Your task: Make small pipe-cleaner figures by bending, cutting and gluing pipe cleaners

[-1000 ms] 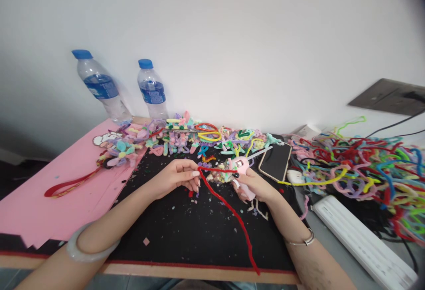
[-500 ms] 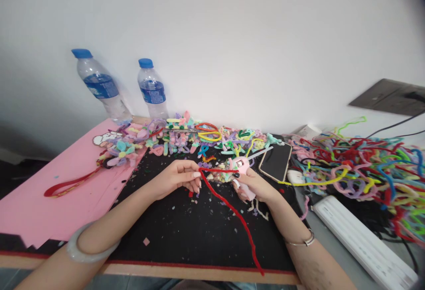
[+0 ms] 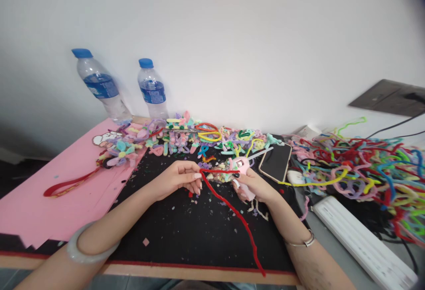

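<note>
A red pipe cleaner [image 3: 239, 215] is bent sharply, with the bend at my left hand [image 3: 182, 178]. The thumb and forefinger of that hand pinch it there. One short leg runs straight across to my right hand [image 3: 254, 184], whose thumb and finger are closed on its end. The long leg hangs in a loose curve toward the front edge of the desk. Against my right hand lies a pink glue gun [image 3: 243, 164] with a pale glue stick [image 3: 260, 152] poking out behind. Whether the right palm also grips it is hard to see.
Small pipe-cleaner pieces [image 3: 179, 141] line the back of the black mat [image 3: 186, 241], with scissors [image 3: 210, 136] among them. Two water bottles [image 3: 152, 90] lean at the wall. A phone [image 3: 275, 161], tangled pipe cleaners [image 3: 348, 166] and a power strip [image 3: 361, 241] are right; pink sheets [image 3: 76, 183] left.
Almost nothing differs. Both hands keep their hold on the red pipe cleaner, and its loose end has shifted very slightly.
</note>
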Tool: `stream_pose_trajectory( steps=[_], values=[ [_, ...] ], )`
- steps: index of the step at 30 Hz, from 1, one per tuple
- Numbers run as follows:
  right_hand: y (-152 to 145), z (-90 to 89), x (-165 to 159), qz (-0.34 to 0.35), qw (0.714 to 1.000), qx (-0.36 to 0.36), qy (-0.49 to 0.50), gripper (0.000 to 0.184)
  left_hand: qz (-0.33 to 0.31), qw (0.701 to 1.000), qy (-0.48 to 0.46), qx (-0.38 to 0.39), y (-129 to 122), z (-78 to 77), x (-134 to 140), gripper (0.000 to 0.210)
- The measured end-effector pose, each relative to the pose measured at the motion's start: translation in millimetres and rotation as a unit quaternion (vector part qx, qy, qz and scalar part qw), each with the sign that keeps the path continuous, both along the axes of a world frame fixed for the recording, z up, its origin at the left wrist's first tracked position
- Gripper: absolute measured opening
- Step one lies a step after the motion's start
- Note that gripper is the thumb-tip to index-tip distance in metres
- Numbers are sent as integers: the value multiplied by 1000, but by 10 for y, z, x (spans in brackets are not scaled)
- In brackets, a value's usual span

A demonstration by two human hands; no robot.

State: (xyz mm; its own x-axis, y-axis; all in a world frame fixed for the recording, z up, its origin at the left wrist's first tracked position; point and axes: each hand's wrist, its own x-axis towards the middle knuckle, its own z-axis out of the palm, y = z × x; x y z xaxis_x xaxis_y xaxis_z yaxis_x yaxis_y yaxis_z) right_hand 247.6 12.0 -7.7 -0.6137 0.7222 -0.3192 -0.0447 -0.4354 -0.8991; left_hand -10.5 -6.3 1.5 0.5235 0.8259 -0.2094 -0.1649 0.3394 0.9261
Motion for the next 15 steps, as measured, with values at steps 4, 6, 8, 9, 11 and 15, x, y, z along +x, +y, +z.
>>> stream_pose_trajectory(
  steps=[4, 6, 8, 9, 11, 15],
  values=[
    [1, -6, 3, 0, 1000, -1, -2, 37, -1, 1000, 1, 2, 1, 5, 9, 18],
    [2, -9, 8, -1, 1000, -3, -5, 36, -2, 1000, 2, 2, 0, 11, 13, 19],
    [4, -11, 13, 0, 1000, -4, -5, 36, -3, 1000, 6, 3, -2, 18, 16, 19],
    [4, -12, 14, 2, 1000, -4, -5, 36, -4, 1000, 7, 3, -3, 21, 18, 19],
    [5, -12, 15, 6, 1000, -3, -6, 36, -5, 1000, 9, 4, -6, 24, 21, 19],
    [1, -6, 5, 0, 1000, 3, -8, 36, -7, 1000, 9, 4, -9, 26, 26, 19]
  ],
)
